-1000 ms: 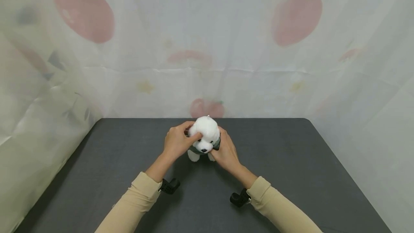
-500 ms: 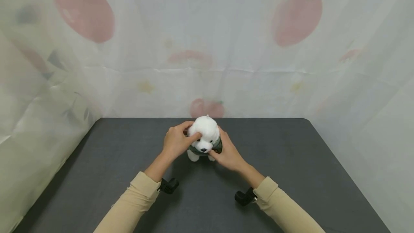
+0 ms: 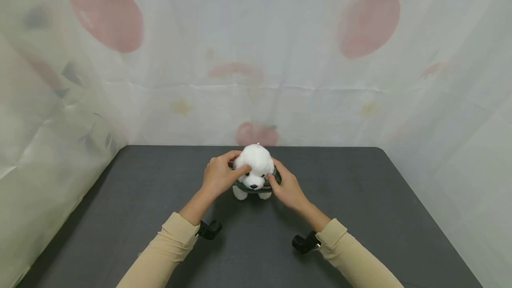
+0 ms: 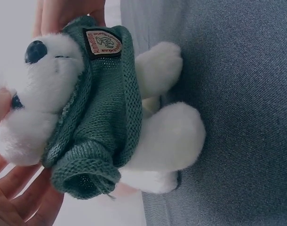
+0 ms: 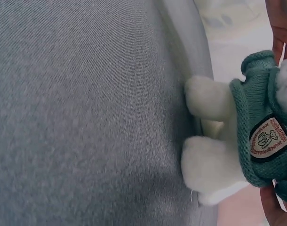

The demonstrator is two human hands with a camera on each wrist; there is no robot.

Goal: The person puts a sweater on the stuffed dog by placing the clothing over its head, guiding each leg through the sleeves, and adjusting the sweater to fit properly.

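Observation:
A small white plush dog [image 3: 254, 166] in a green knitted sweater [image 4: 105, 117] stands on the dark grey table [image 3: 360, 199], facing me. My left hand [image 3: 236, 163] grips its head, with the thumb across the face and the fingers behind. My right hand [image 3: 275, 174] pinches the sweater at the toy's other side. In the left wrist view the toy [image 4: 162, 141] lies close up, with my fingers [image 4: 21, 197] under its head. The right wrist view shows its white legs [image 5: 211, 169], the sweater's badge [image 5: 268, 137] and a fingertip [image 5: 275, 212] at the frame's edge.
A white curtain with red fruit prints [image 3: 368, 21] hangs behind the table and along both of its sides. The table's far edge [image 3: 320, 146] runs just behind the toy. A small black camera sits on each wrist [image 3: 209, 229] [image 3: 303, 242].
My right hand has slid up from under the toy's chin to the sweater at its side, and the right forearm has swung outward. The left hand and the toy have hardly moved.

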